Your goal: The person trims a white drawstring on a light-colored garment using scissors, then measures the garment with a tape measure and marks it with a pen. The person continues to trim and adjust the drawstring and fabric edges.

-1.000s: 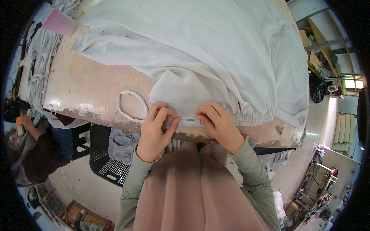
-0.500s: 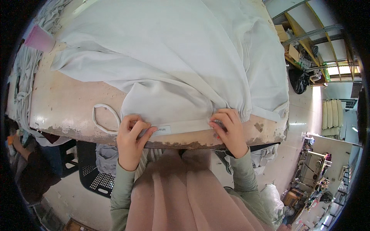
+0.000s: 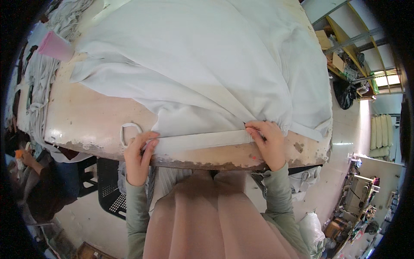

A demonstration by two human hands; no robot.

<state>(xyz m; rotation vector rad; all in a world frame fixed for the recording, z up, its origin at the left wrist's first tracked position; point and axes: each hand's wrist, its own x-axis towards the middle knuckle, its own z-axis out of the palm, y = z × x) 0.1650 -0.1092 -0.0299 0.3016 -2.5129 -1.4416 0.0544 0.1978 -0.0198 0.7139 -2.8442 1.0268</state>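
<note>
A pale grey-white garment (image 3: 185, 64) lies spread in folds over the table. Along its near edge a straight flat band (image 3: 198, 140) is stretched between my two hands. My left hand (image 3: 139, 157) pinches the band's left end between thumb and fingers. Beside those fingers, a narrow fabric loop (image 3: 130, 125) curls on the tabletop. At the band's right end my right hand (image 3: 269, 142) pinches the cloth, next to a gathered part of the garment. A tiny dark spot shows at its fingertips, too small to name.
The worn table edge (image 3: 198, 164) runs just in front of me. A pink cup (image 3: 56, 46) stands far left, near piled grey cloth (image 3: 43, 86). Below left is a black perforated crate (image 3: 113, 194). Another person's hand (image 3: 31, 159) shows at the left. Shelving lines the right.
The band's printed label no longer shows; a plain strip now faces up. My left hand has drawn left relative to the cloth, and the fabric loop beside it looks smaller.
</note>
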